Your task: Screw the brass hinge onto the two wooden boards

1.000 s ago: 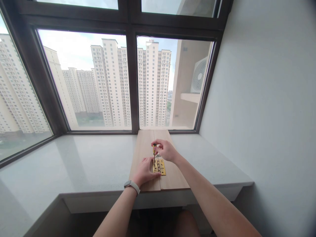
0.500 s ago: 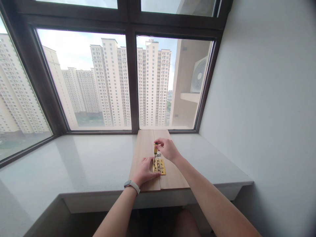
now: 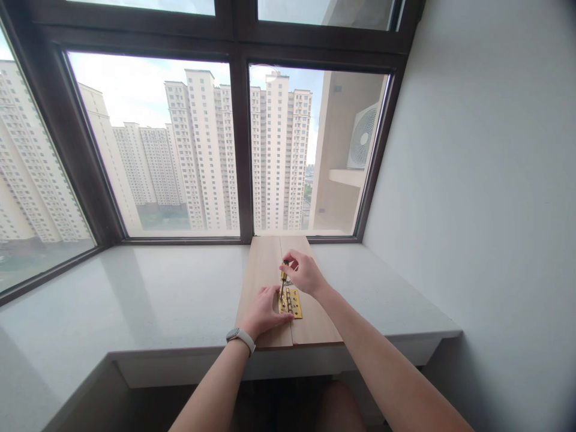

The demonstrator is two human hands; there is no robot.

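Note:
A yellow-and-black screwdriver (image 3: 284, 276) stands nearly upright in my right hand (image 3: 306, 275), whose fingers pinch the top of its handle. Its tip points down at the left leaf of a gold-coloured hinge (image 3: 296, 303); whether it sits in a screw head is too small to tell. The hinge lies unfolded across the seam between two light wooden boards (image 3: 263, 261). My left hand (image 3: 263, 312) grips the hinge's left leaf, thumb along the near edge and fingers at the far left corner. Small screws (image 3: 289, 282) lie just beyond the hinge, partly hidden by my right hand.
The boards rest on a pale windowsill counter (image 3: 180, 294), reaching from its front edge to the dark window frame (image 3: 243, 150). A white wall (image 3: 477, 180) rises on the right. Below the counter's front edge, a knee (image 3: 339, 405) shows.
My right hand has turned a little around the screwdriver handle, its fingers shifting, and it now covers more of the screws. My left hand and the hinge stay in place.

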